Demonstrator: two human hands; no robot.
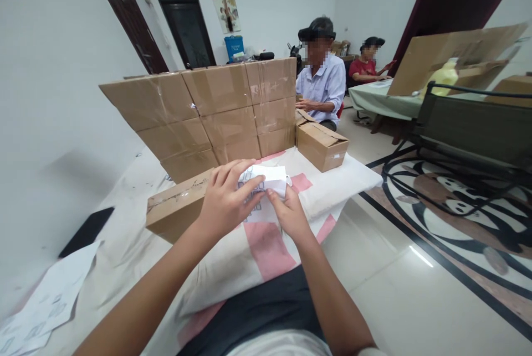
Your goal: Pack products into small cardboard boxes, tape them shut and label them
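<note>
Between my two hands is a small white paper box [272,179] with printed square outlines on its side. My left hand [228,195] wraps over its left end, thumb along the front face. The fingers of my right hand [287,209] pinch the box's right end, where a small flap or loose edge sticks out. Below the box, more paper with the same square marks shows under my left fingers; I cannot tell whether it is one piece with the box. Just left of my left hand lies a long brown cardboard box [177,206] on the cloth-covered table [220,262].
A wall of stacked cardboard boxes [224,107] rises across the table's far side. Another cardboard box [322,145] sits at the right corner. Printed sheets [54,300] and a black flat object [86,231] lie left. Two people sit beyond; a folding chair [477,129] stands right.
</note>
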